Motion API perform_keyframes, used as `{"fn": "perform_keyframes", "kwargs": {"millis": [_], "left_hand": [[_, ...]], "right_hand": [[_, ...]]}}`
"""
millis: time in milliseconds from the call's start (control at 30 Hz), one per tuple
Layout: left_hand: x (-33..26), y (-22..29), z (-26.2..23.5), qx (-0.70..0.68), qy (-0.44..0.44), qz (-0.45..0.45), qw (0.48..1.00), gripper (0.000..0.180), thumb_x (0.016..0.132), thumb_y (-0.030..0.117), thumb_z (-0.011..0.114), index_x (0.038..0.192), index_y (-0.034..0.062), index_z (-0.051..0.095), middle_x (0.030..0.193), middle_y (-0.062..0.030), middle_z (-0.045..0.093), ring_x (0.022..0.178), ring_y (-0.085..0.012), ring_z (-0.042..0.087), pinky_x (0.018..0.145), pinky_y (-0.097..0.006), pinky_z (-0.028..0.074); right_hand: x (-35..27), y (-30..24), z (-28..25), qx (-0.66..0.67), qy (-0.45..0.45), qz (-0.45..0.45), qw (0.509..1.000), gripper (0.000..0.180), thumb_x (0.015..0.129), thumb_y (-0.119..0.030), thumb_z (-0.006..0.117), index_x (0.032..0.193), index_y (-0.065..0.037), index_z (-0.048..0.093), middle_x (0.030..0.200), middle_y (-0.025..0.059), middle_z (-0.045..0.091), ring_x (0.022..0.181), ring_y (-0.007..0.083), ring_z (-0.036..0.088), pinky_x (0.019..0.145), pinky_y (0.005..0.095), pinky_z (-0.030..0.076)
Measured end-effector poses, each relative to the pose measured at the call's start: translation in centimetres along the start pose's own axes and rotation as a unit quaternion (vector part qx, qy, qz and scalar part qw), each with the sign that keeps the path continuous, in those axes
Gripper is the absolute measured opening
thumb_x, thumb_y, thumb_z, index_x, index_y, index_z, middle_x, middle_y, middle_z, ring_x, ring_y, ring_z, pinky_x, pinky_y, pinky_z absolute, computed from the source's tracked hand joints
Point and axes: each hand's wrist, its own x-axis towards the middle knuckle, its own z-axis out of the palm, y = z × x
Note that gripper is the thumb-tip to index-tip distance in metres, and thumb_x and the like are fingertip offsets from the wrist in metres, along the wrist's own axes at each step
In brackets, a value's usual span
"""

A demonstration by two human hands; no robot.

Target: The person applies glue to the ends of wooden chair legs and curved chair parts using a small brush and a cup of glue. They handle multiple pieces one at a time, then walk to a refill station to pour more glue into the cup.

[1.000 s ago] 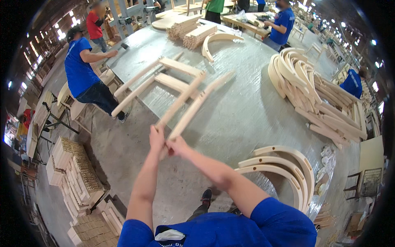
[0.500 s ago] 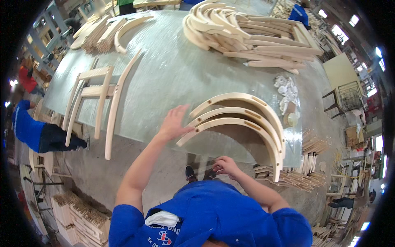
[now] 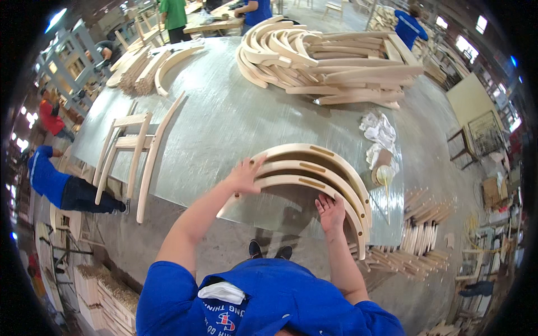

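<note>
Three curved wooden arcs (image 3: 305, 166), pale with oblong slots and small round holes, sit one behind another at the near edge of the grey-topped table (image 3: 213, 123). Across their left ends lies my left hand (image 3: 245, 175), its fingers spread and touching the wood. My right hand (image 3: 330, 214) is inside the curve of the nearest arc, palm turned up and fingers stretched. Its fingertips come close to the arc's inner edge; whether they touch I cannot tell. The nearest arc's two ends reach out past the table edge.
A wooden frame (image 3: 131, 143) and a loose leg-like bar (image 3: 159, 159) lie left. A large pile of curved and straight wooden parts (image 3: 342, 70) covers the far right. White cloths (image 3: 378, 131) and a small container (image 3: 385, 175) are beside the arcs. Wooden stacks stand around; co-workers are farther off.
My right hand has risen from near my body into the arcs' curve and opened. My left hand has come onto their left ends. The arcs have shifted somewhat left; the whole view has moved too.
</note>
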Motion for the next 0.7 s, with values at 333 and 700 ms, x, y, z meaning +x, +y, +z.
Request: {"fn": "perform_keyframes", "kwargs": {"millis": [333,700], "left_hand": [[-19.5,-2.4,9.9,-0.114,0.198,-0.269,0.936,0.110,0.056,0.030,0.071,0.143,0.0076,0.008,0.127,-0.0373,0.023,0.115,-0.0520,0.030,0.099,-0.053,0.030],[-4.6,-5.0,4.1,-0.224,0.376,-0.538,0.720,0.109,0.065,0.035,0.077,0.144,0.0108,0.007,0.137,-0.0383,0.004,0.125,-0.0489,0.021,0.103,-0.050,0.026]], "right_hand": [[1.7,11.2,11.2,-0.248,-0.238,0.130,0.930,0.036,0.086,-0.028,0.050,0.118,-0.011,0.049,0.114,0.0018,0.055,0.103,0.0145,0.052,0.086,0.0347,0.040],[7.9,24.5,29.1,-0.438,-0.539,0.066,0.716,0.081,0.081,-0.028,0.065,0.140,0.005,0.020,0.129,0.0182,0.046,0.120,0.0254,0.043,0.100,0.0305,0.033]]}}
